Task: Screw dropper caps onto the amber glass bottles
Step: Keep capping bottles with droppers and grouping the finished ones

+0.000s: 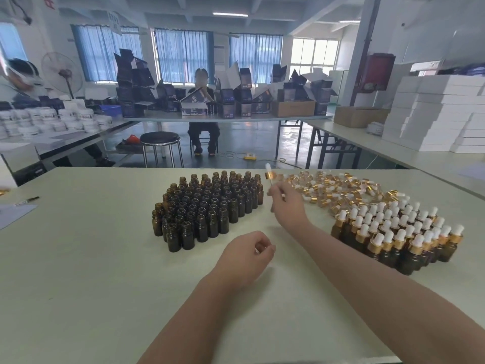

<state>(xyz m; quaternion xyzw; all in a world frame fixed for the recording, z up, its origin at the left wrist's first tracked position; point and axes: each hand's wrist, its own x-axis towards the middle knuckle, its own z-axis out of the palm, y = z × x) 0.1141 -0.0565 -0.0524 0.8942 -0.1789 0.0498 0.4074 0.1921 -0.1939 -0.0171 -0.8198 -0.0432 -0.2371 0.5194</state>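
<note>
Hands first: right hand (pixel 286 203) is pinching 1 dropper cap (pixel 270 176) by its glass pipette, with the gold collar and white bulb pointing up. It's held in the air just past the right edge of the uncapped bottles. Left hand (pixel 246 254) sits lower and nearer the body, over the bare table (pixel 91 258). Its fingers are loosely curled around nothing as far as I can see, so it's basically free.

Moving outward, the open amber bottles (pixel 210 206) stand packed upright in a block to the left of the right hand, none with caps. Behind and to the right of that hand is the loose pile of dropper caps (pixel 336 187), lying every which way. Nearer on the right is the finished batch, capped bottles (pixel 393 232) in tidy rows.

So my read: this is the pick-up part of the cycle, cap in hand, no bottle yet. Next move probably wants the left hand to grab 1 bottle from the near edge of the open block. Then the pipette tip has to go down the narrow neck before the collar can be twisted on. Tricky bit is the grip: it's on the pipette, not the collar, so a re-grip looks needed before twisting. Going by the 2 groups, maybe around half are done, but it's hard to count.
</note>
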